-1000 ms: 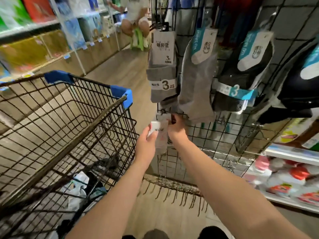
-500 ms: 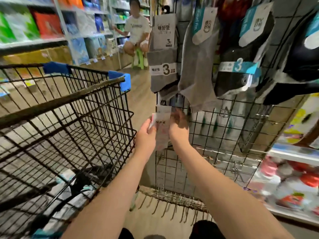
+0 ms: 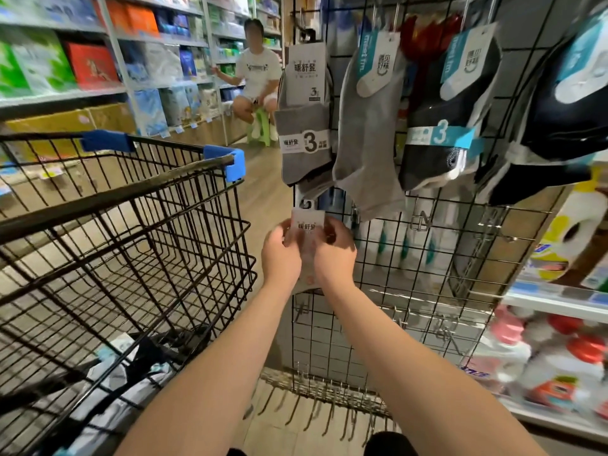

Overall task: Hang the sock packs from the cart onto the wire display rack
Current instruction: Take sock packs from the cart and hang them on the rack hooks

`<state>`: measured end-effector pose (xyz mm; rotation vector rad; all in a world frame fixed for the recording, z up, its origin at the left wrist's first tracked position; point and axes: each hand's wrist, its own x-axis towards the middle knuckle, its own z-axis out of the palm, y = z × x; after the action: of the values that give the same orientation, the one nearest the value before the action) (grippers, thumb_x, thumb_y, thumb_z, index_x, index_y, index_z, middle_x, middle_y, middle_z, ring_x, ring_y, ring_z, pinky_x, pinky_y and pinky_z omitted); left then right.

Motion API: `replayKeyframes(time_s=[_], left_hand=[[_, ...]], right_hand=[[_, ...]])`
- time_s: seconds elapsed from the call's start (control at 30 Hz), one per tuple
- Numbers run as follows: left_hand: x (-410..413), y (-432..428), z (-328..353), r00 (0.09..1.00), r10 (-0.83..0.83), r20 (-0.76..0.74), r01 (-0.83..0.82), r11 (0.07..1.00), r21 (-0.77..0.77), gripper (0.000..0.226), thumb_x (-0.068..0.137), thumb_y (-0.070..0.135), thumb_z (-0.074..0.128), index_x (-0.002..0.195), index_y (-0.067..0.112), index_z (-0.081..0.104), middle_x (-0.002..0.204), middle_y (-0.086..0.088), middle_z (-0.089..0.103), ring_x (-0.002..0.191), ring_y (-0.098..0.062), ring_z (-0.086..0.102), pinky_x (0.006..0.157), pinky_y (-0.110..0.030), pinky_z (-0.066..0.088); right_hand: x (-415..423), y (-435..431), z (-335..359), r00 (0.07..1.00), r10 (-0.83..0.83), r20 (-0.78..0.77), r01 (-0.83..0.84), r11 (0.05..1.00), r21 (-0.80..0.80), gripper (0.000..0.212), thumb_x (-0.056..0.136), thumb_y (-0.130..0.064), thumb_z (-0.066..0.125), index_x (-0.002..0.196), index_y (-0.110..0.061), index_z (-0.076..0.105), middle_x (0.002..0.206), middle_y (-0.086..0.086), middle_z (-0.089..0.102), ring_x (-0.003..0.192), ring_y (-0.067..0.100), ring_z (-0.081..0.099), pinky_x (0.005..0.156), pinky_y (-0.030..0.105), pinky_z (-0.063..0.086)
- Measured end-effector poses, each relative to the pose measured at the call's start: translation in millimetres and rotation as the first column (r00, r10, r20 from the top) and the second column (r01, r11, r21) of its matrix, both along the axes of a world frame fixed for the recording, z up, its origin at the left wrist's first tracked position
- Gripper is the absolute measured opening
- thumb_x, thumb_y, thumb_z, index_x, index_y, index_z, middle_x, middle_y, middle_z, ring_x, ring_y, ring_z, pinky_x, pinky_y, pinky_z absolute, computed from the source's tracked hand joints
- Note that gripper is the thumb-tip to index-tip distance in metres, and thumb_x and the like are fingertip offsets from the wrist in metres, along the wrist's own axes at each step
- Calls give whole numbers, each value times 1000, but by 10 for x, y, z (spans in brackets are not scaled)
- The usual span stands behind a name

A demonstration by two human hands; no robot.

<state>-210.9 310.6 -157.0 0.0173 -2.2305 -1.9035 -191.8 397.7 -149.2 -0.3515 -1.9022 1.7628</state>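
Shop aisle, wire display rack ahead, several hung packs up top. Left hand and right hand both keep a pinching grip on one sock pack against the lower row. More wait in the cart.

Place: retail shop, aisle.
Shelving: boxed goods in rows, price tags on edges.
Trolley: wire shopping cart.
Display: wire rack hung with labelled sock packs.

Person on a green stool beside stocked shelves; detergent bottles at lower right.
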Motion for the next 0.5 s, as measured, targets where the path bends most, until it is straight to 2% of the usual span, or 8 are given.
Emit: replayKeyframes(time_s=[0.07, 0.13, 0.2, 0.27, 0.3, 0.37, 0.43, 0.5], left_hand=[[-33, 18, 36, 999, 41, 3, -41, 999, 1, 28, 101, 35, 48, 126, 32, 60, 121, 4, 64, 102, -14, 64, 88, -38, 56], [-85, 36, 35, 997, 69, 16, -70, 998, 6, 29, 102, 34, 48, 129, 29, 59, 122, 4, 64, 102, -15, 63, 79, -29, 52], [-132, 55, 3, 996, 76, 45, -78, 995, 58, 28, 104, 26, 46, 129, 26, 58, 121, 5, 64, 100, -11, 62, 71, -20, 47], [-150, 83, -10, 997, 52, 61, -60, 988, 140, 27, 102, 18, 43, 121, 26, 60, 120, 4, 65, 99, -7, 62, 73, -16, 49], [-169, 89, -12, 997, 42, 64, -53, 982, 179, 25, 100, 19, 44, 115, 29, 61, 121, 1, 65, 101, -9, 63, 80, -21, 53], [-178, 89, -38, 999, 12, 51, -17, 994, 103, 24, 94, 23, 48, 111, 35, 61, 122, -1, 65, 111, -18, 64, 96, -37, 54], [-178, 74, -74, 996, -1, 86, -4, 998, 60, 30, 86, 34, 49, 113, 41, 62, 126, 0, 64, 117, -22, 62, 102, -43, 51], [-81, 50, -51, 988, 29, 150, -26, 999, -27, 44, 86, 40, 51, 129, 36, 58, 134, 1, 59, 124, -20, 57, 105, -44, 48]], right_hand=[[-71, -15, 18, 1000, -11, 2, 11, 998, 54, 27, 99, -18, 60, 126, -16, 64, 117, 1, 67, 103, 16, 65, 91, 29, 54], [-138, -43, 44, 1000, -16, 10, 15, 996, 85, 26, 98, -16, 62, 124, -18, 65, 116, 3, 70, 104, 19, 67, 94, 34, 55], [-196, -58, 39, 999, -38, 34, 34, 994, 106, 26, 97, -17, 62, 122, -22, 64, 116, 2, 71, 103, 20, 69, 93, 38, 57], [-229, -72, 19, 995, -52, 85, 44, 995, 91, 25, 99, -19, 60, 123, -24, 62, 118, 1, 72, 103, 20, 69, 90, 36, 58], [-234, -79, 12, 994, -55, 98, 48, 996, 78, 25, 99, -20, 60, 124, -24, 61, 119, 1, 71, 104, 20, 69, 89, 35, 57], [-220, -81, -16, 992, -55, 110, 48, 997, 62, 23, 101, -20, 59, 124, -21, 60, 118, 1, 70, 104, 19, 68, 89, 34, 56], [-162, -90, -6, 987, -44, 153, 31, 996, 84, 23, 101, -23, 57, 124, -19, 58, 120, 4, 65, 102, 18, 64, 86, 32, 53], [-65, -120, 27, 973, -68, 219, 41, 991, 128, 28, 98, -28, 58, 125, -20, 59, 123, 8, 59, 105, 22, 61, 89, 36, 53]])
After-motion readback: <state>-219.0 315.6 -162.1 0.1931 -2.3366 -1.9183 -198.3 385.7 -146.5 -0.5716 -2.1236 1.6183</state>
